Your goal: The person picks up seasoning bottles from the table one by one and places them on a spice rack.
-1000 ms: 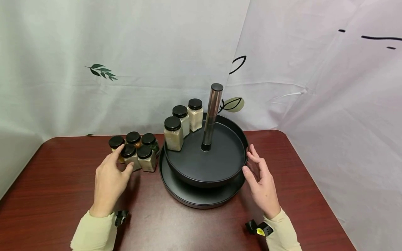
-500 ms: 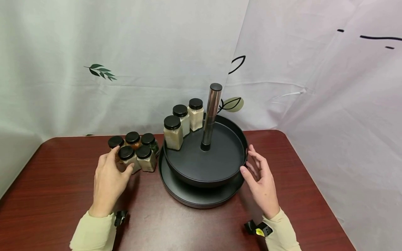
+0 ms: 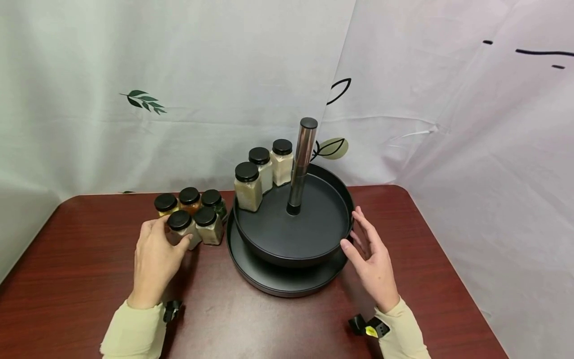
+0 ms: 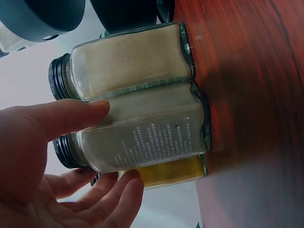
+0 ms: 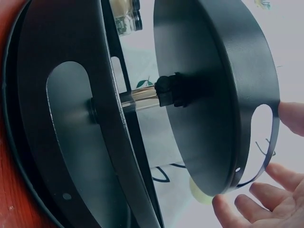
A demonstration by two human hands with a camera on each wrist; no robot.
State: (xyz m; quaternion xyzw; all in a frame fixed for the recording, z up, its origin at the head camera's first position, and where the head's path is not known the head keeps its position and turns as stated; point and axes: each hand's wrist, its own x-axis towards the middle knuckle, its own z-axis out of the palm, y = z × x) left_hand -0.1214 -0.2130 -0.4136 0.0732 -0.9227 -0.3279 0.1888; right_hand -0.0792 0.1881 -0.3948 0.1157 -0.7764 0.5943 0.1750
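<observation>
My left hand (image 3: 154, 262) holds a square glass spice jar (image 4: 152, 133) with a black lid and pale powder inside. In the left wrist view the thumb lies on one side of it and the fingers on the other; the jar stands upright on the table. My right hand (image 3: 374, 269) is at the right rim of the upper tray (image 3: 309, 239) of a black two-tier turntable rack, fingers loosely bent and touching its outer edge. Three filled spice jars (image 3: 248, 194) stand on the upper tray's left side, around a metal post (image 3: 301, 169).
Beside the held jar stand more black-lidded spice jars: a pale one (image 3: 210, 232), a green one (image 3: 214, 203), an orange one (image 3: 190, 199) and a yellow one (image 3: 166, 203). The lower tray (image 3: 291, 286) sits on the brown table (image 3: 251, 329). A white curtain (image 3: 202, 60) hangs behind.
My left fingers have closed in around the jar, which has shifted slightly left and toward me. The upper tray's jars have moved slightly right and back; the right hand stays at the rim.
</observation>
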